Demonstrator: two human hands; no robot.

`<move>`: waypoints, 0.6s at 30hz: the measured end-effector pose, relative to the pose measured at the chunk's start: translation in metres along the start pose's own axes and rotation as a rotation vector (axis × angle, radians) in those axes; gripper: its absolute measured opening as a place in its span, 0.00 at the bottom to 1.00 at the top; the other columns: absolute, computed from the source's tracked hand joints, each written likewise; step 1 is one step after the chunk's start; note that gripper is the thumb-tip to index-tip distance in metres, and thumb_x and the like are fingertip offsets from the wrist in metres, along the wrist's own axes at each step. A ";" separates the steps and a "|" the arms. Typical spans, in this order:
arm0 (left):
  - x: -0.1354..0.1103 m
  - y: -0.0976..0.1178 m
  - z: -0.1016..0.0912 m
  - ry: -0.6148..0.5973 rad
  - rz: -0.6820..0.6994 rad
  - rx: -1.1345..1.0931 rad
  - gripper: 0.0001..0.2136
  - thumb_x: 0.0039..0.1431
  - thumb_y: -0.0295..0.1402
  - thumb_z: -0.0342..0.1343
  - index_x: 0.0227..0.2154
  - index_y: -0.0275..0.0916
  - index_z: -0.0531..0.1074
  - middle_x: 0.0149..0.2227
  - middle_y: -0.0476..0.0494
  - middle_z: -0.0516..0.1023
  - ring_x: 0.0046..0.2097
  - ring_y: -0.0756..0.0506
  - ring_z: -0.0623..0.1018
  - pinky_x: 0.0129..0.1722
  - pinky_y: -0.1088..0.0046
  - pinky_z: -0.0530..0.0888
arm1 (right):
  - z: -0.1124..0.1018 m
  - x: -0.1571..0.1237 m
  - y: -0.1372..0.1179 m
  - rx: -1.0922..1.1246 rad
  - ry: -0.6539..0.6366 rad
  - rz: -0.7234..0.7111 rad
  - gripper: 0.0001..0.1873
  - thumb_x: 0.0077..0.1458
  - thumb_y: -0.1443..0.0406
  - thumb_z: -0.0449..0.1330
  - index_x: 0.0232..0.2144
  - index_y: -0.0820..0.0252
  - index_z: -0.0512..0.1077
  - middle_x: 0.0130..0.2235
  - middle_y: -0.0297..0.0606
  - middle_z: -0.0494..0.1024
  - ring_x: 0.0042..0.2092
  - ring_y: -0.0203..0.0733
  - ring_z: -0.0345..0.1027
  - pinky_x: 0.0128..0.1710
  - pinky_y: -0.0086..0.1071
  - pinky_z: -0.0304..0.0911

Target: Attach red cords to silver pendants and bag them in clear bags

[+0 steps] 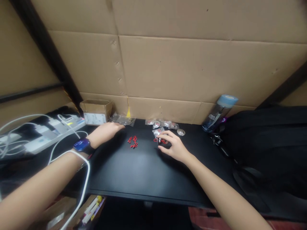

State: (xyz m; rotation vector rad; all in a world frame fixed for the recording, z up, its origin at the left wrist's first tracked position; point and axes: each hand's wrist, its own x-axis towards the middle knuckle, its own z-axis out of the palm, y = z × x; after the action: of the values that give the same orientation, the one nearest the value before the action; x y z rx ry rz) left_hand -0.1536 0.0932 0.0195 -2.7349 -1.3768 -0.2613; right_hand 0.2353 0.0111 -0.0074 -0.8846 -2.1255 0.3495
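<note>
My right hand (174, 147) is over the middle of the desk, thumb and fingers curved around a small dark, shiny round piece (159, 140). A red cord loop (155, 140) shows beside that piece; its exact kind is too small to tell. Just behind the fingers lie small clear packets with silvery round contents (165, 124), and a loose round silvery piece (181, 132) is to their right. My left hand (107, 131), with a smartwatch on the wrist, stretches its fingers by a crumpled clear plastic bag (123, 119). Several red knotted cords (133, 142) lie between my hands.
An open cardboard box (96, 111) stands at the back left. White power strips (48, 135) with cables are left of it, and one white cable (87, 175) crosses my left forearm. A blue-capped bottle (217, 113) and a black bag (271, 150) occupy the right side.
</note>
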 end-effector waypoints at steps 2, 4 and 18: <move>0.001 0.012 -0.007 0.107 0.008 -0.009 0.20 0.66 0.25 0.48 0.57 0.41 0.75 0.51 0.36 0.82 0.48 0.38 0.83 0.52 0.60 0.77 | -0.001 0.001 0.000 -0.006 0.002 -0.005 0.23 0.57 0.68 0.68 0.55 0.51 0.76 0.54 0.44 0.75 0.54 0.48 0.74 0.54 0.45 0.74; 0.005 0.029 -0.014 0.221 0.047 -0.115 0.18 0.67 0.29 0.49 0.56 0.39 0.75 0.51 0.38 0.82 0.50 0.39 0.83 0.54 0.60 0.77 | -0.002 0.001 0.000 -0.018 0.007 -0.013 0.23 0.57 0.68 0.67 0.55 0.51 0.76 0.54 0.44 0.75 0.55 0.49 0.74 0.55 0.46 0.73; 0.041 0.138 -0.011 0.185 0.013 -0.971 0.20 0.65 0.42 0.61 0.55 0.38 0.72 0.42 0.40 0.86 0.37 0.45 0.84 0.37 0.70 0.79 | -0.027 0.006 -0.001 -0.070 0.095 -0.004 0.24 0.56 0.67 0.66 0.56 0.51 0.75 0.54 0.44 0.76 0.50 0.47 0.74 0.38 0.35 0.75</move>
State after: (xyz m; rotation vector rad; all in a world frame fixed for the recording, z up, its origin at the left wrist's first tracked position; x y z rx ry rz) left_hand -0.0202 0.0413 0.0397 -3.2512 -1.4156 -1.4835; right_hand 0.2527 0.0131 0.0144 -0.9188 -2.0628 0.2272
